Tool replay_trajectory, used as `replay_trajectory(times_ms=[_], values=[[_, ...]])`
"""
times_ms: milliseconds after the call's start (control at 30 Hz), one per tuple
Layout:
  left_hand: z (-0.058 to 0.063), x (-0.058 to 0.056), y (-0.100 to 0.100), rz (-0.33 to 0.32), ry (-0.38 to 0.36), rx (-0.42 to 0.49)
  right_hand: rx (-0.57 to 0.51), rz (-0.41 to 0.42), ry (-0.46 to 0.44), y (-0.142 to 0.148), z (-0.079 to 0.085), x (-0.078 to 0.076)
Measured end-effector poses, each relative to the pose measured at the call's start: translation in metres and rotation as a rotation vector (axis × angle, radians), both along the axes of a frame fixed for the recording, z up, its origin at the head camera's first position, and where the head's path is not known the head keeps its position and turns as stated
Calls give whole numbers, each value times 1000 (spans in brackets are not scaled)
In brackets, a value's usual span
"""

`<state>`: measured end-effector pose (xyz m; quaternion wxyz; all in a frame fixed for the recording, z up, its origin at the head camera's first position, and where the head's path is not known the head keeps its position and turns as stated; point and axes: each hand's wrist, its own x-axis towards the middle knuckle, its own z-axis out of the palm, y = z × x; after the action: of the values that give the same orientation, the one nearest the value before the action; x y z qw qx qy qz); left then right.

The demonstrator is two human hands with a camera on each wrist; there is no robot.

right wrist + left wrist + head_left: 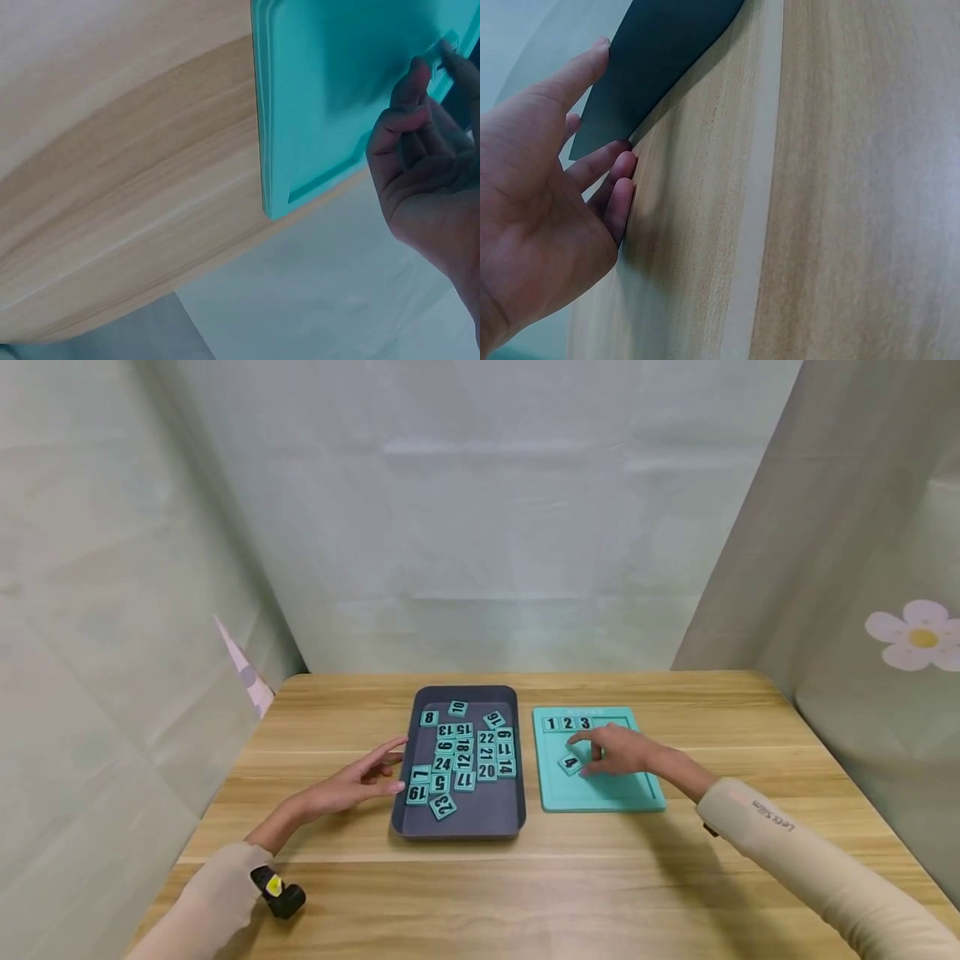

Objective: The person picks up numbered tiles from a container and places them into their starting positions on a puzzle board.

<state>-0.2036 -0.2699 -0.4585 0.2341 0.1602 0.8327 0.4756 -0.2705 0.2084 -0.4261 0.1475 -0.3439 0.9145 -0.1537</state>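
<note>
A flat teal square tile with a black 4 [570, 764] lies at an angle over the teal frame board [603, 792]. My right hand [617, 750] is at this tile, its thumb on the tile's right edge and the index finger bent above it. In the right wrist view the hand [427, 150] has its other fingers curled. Tiles 1, 2 and 3 [585, 724] sit in a row at the board's top left. My left hand [352, 783] rests with loose fingers at the left rim of a dark grey tray [480, 820], thumb tip overlapping the rim.
Several loose numbered tiles [464, 760] lie in the tray, turned various ways. Tray and board stand side by side with a narrow gap on the wooden table [480, 902]. Light cloth curtains [480, 527] hang behind and at both sides.
</note>
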Motion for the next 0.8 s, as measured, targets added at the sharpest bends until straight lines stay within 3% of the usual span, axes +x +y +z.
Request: replay_trajectory(times_ms=[333,800], values=[[0,0,1,10,-8,-6,7,-152,35,-7,-15,10],[-2,0,1,21,-7,-11,-69,-139,14,4,-12,8]])
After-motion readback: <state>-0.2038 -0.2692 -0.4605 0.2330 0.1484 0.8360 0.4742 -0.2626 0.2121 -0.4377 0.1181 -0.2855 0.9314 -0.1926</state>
